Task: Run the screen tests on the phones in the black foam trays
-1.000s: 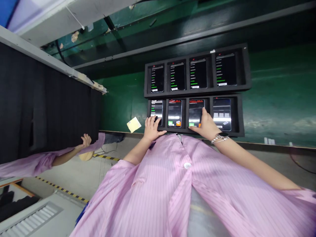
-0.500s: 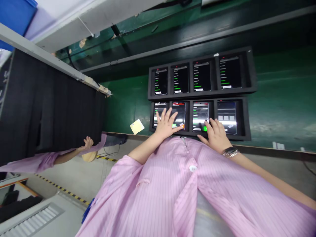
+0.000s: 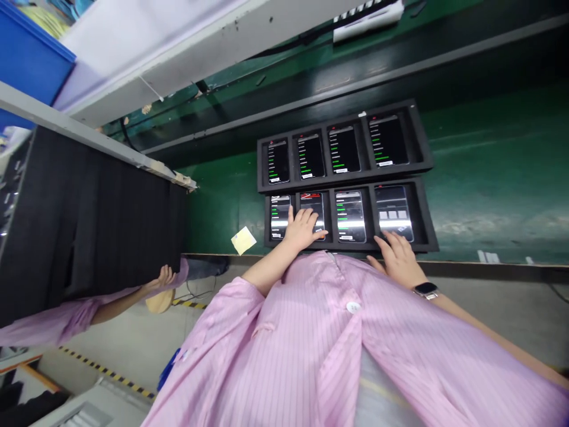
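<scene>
Two black foam trays hold phones in a double row on a green bench: the far tray (image 3: 342,178) and the near tray (image 3: 351,246). Several phones in the far tray show dark screens with green bars. My left hand (image 3: 303,230) lies open over the second near phone (image 3: 312,204), its fingers on the screen. My right hand (image 3: 397,259), with a black wristwatch (image 3: 425,290), is open at the near tray's front rim, below the fourth phone (image 3: 393,213). That phone shows a pale grey screen. Neither hand holds anything.
A yellow sticky note (image 3: 243,241) lies left of the trays. Further left stands a black curtain (image 3: 111,219), with a co-worker's hand (image 3: 163,277) and pink sleeve beside it. A blue bin (image 3: 31,59) sits top left. Hazard tape (image 3: 106,375) marks the floor.
My left hand has shifted from the first phone to the second. My right hand has moved from the third phone towards the fourth and lies lower, at the rim. The view has tilted slightly.
</scene>
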Demonstrator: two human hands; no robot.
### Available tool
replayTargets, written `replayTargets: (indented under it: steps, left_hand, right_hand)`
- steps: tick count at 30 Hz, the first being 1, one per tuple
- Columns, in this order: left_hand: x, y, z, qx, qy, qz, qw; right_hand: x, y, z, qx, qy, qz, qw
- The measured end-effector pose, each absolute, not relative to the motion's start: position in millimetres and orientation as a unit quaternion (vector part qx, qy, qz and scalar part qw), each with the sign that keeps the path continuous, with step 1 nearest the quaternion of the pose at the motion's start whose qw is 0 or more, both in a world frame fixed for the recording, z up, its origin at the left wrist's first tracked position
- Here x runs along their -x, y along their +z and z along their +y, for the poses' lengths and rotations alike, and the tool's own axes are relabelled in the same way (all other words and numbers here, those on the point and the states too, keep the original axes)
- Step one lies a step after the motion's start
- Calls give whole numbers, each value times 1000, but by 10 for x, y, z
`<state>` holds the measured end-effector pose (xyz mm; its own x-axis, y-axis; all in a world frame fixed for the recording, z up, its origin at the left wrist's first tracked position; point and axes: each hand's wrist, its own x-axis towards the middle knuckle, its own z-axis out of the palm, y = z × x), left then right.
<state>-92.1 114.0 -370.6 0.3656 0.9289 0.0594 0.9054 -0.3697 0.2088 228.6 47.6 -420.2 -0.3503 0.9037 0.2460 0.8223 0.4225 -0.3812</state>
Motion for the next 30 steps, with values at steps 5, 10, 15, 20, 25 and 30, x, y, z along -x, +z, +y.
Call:
replayTargets:
  steps: [5,10,15,20,25,30]
  left_hand:
    - [1001,-3727,1205,-826,85,553,59]
    - [1052,-3778,1152,-837,69,539,61]
    - [993,-3780,1049,-831,60,548,75]
    - [938,-3702,1042,-832,85,542,79]
    - [889,-3688,1083,-831,91,542,90]
    - [832,-3718,1064,-838,96,531,85]
  right_hand:
    - [-2269,-4217,465,532,115,-814,204]
    - [-2233,-4203,446,541,130,-808,194]
    - [-2247,-4173,453,532,135,-812,199]
    - [-2256,-4145,469,539,138,-813,171]
    - [-2281,-4148,469,538,136,-818,156]
    - [-2271,-4169,434,534,128,-822,153]
